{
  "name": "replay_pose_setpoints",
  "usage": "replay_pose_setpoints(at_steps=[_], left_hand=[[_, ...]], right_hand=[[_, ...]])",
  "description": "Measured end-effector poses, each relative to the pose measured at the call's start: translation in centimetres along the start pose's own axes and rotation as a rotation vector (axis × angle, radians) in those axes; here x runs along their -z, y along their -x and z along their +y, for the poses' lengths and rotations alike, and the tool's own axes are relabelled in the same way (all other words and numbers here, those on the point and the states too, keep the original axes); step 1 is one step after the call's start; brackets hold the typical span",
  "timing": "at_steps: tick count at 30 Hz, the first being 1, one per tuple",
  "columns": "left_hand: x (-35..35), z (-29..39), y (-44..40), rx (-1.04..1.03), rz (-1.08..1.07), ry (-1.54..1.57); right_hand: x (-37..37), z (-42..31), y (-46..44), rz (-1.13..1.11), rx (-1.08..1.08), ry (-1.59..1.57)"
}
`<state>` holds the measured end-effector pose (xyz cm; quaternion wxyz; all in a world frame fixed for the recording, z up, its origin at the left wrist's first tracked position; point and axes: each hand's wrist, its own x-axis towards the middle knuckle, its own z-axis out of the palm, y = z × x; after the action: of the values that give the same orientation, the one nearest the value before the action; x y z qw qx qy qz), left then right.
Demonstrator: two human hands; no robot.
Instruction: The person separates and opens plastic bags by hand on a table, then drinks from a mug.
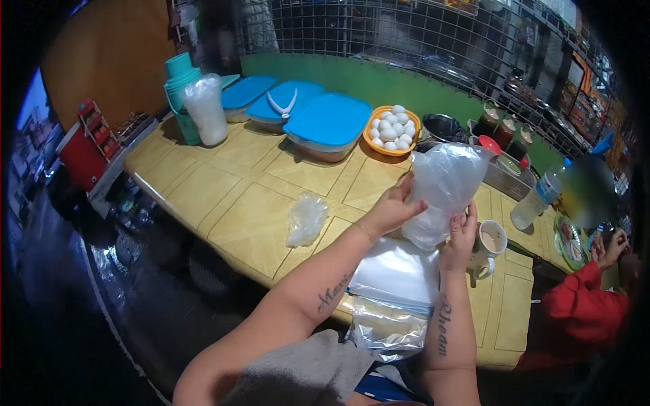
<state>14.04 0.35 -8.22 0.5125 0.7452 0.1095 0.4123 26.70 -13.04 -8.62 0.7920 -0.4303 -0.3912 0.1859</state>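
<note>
Bare left hand point(398, 206) and bare right hand point(462, 238) outstretched above yellow square-patterned table point(261, 193), thumbs and fingers pinching puffy translucent plastic bag point(445, 181) from opposite sides.

Food stall or small eatery: wire grille point(305, 30) behind wood-patterned counter point(254, 203), blue-lidded tubs point(328, 120), white eggs point(391, 128) heaped in orange bowl point(386, 151), condiment bottles point(505, 132), person point(575, 301) beside plated food point(570, 239).

I can make out dark cursive lettering point(333, 296) on the left forearm point(298, 311), a thin wristband point(363, 231) beyond it, similar script point(444, 328) along the right forearm point(455, 348), and grey cloth point(298, 372) worn near.
</note>
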Motion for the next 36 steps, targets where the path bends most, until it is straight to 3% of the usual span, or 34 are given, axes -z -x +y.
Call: replay_pose_setpoints(at_steps=[3, 6, 10, 14, 20, 27, 33, 36], left_hand=[[-0.1, 0.7, -1.1, -0.002, -0.039, 0.255], [-0.3, 2.1, -1.2, -0.022, -0.020, 0.315], [-0.2, 0.4, -1.1, 0.071, -0.137, 0.227], [-0.2, -1.0, -0.3, 0.065, -0.133, 0.192], [-0.2, -1.7, 0.1, 0.171, -0.158, 0.199], [0.4, -2.0, 0.5, 0.265, -0.158, 0.048], [0.4, -1.3, 0.6, 0.193, -0.137, -0.103], [0.9, -0.1, 0.5, 0.385, -0.213, -0.171]], right_hand=[[0.5, -0.4, 0.1, 0.019, 0.021, 0.084], [-0.4, -1.1, 0.2, 0.058, 0.028, 0.119], [1.4, 0.7, -0.4, -0.003, -0.051, 0.461], [1.8, 1.0, -0.3, -0.021, -0.111, 0.529], [1.3, 0.6, -0.1, -0.014, -0.185, 0.342], [1.0, 0.1, -0.1, -0.026, -0.218, 0.413], [1.2, 0.6, -0.2, -0.025, -0.228, 0.376], [1.4, 0.9, -0.1, -0.032, -0.244, 0.334]])
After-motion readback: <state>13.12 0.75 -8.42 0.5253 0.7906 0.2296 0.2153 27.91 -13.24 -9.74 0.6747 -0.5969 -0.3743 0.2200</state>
